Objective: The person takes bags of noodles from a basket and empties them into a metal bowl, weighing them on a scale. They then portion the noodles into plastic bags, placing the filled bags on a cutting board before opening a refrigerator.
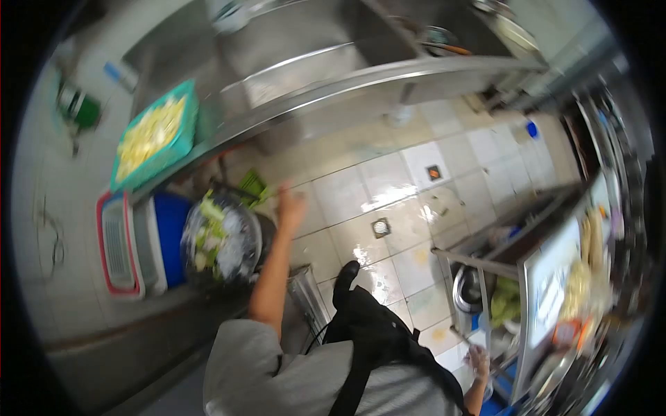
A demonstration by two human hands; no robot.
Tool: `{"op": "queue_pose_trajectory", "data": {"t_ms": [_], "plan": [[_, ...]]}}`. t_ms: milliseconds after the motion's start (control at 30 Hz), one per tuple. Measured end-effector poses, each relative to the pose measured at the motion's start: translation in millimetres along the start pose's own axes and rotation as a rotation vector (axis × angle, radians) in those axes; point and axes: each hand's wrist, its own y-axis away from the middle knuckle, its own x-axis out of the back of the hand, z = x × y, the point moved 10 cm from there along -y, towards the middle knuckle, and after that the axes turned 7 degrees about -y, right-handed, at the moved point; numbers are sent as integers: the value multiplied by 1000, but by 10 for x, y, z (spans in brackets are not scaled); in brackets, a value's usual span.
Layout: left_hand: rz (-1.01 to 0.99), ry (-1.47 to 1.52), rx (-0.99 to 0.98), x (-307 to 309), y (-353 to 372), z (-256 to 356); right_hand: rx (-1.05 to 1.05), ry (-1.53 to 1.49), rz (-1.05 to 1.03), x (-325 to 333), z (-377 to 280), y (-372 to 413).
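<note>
My left hand (291,208) is held out above the tiled floor, just right of a waste bin. It is blurred, with a finger sticking out and nothing visible in it. The bin is lined with a dark bag and holds green vegetable scraps (209,232) and clear plastic (239,243). My right hand (478,361) hangs low beside a metal-framed work table (520,333). Something clear and shiny, like thin plastic, covers or lies against its fingers; blur hides how they are bent.
A steel sink counter (312,100) runs along the top. At its left end sits a teal basket (189,128) of pale yellow cut pieces. Stacked crates (118,246) and a blue container (168,239) flank the bin. Wet floor tiles (347,191) surround a drain (381,227).
</note>
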Motion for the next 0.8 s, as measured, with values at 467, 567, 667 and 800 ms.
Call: {"op": "queue_pose_trajectory", "data": {"t_ms": [467, 567, 667, 800], "plan": [[-1387, 66, -2053, 1113, 8659, 4342, -286, -322, 824, 744, 1918, 2672], [-1458, -37, -2039, 912, 8851, 4308, -378, -391, 1058, 1114, 2164, 3357], [-1679, -61, -1958, 672, 8911, 4300, -333, -398, 1207, 1532, 2174, 3560], [-2175, -59, -1467, -197, 8610, 4545, -51, -368, 1352, 2539, 1938, 3367]]}}
